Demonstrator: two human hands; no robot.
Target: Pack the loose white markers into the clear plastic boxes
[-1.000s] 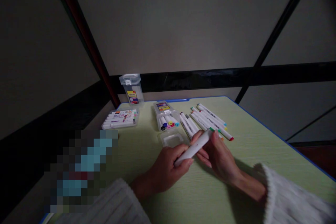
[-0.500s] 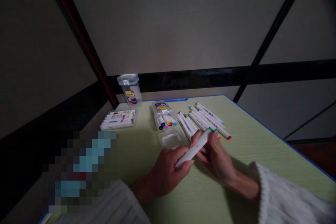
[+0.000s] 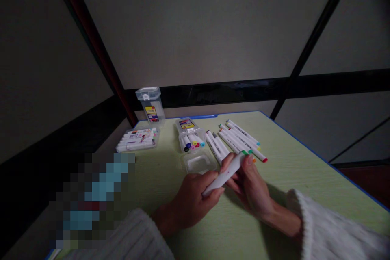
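A: What lies on the pale green bench with blue edge [image 3: 304, 170]?
B: At 12 o'clock from the hands, a row of loose white markers [image 3: 237, 140]. At 11 o'clock, a clear plastic case [image 3: 190, 136], partly filled. I judge many are out and few are inside.
A: And the hands?
B: The left hand [image 3: 191, 199] grip pinches the plain end of a white marker with green cap [image 3: 227, 172]. The right hand [image 3: 252, 189] grip pinches the capped end, low over the bench. The long axis runs 8 to 2 o'clock, cap toward 2.

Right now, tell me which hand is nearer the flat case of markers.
Left. The left hand grips the white marker's near end, down and right of the flat case of markers. The right hand pinches the marker's green-tipped end farther right, beyond the left hand.
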